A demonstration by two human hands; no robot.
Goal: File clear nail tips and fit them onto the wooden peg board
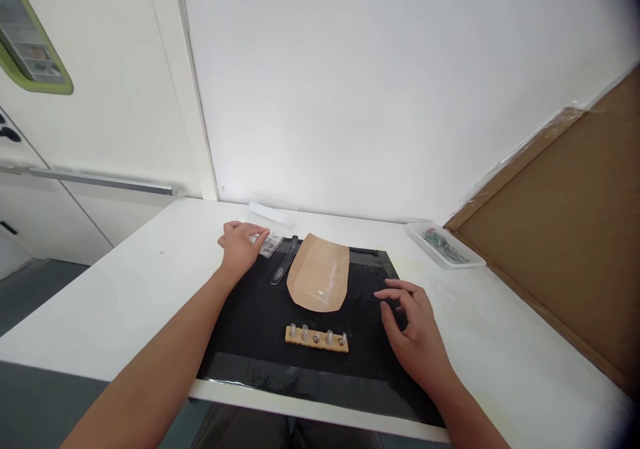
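My left hand is at the far left of the black mat, thumb and fingertips drawn together in a pinch. It is over the near side of a small clear compartment box and partly covers it. Whatever the fingertips may hold is too small to make out. My right hand hovers by the mat's right side, its fingers curved and apart with nothing between them. Between the hands lies a tan paper sheet with upturned edges. Nearer me is a light wooden strip bearing several small translucent pegs.
A dark, narrow strip tool lies left of the paper. On the white table, a clear plastic tray with greenish pieces stands at the back right. A brown cardboard panel borders the right side. Behind is a white wall.
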